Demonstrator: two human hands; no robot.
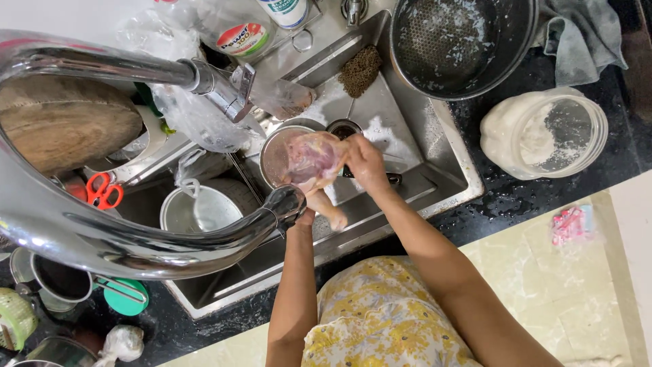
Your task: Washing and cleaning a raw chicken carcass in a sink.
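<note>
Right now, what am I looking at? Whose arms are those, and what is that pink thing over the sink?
A camera on a person's head looks straight down. The arms are that person's own. The right hand and the left hand together hold a raw chicken piece over a steel sink. The shiny curved tube up close is the tap. Around it sit a dark pot, a plastic jar and red scissors.

two hands [363,163] [305,217], one raw chicken piece [312,160], one sink [441,146], one tap [102,68], one scouring pad [360,69], one dark pan [462,41], one jar [547,132], one scissors [102,191], one grey cloth [584,37]
</note>
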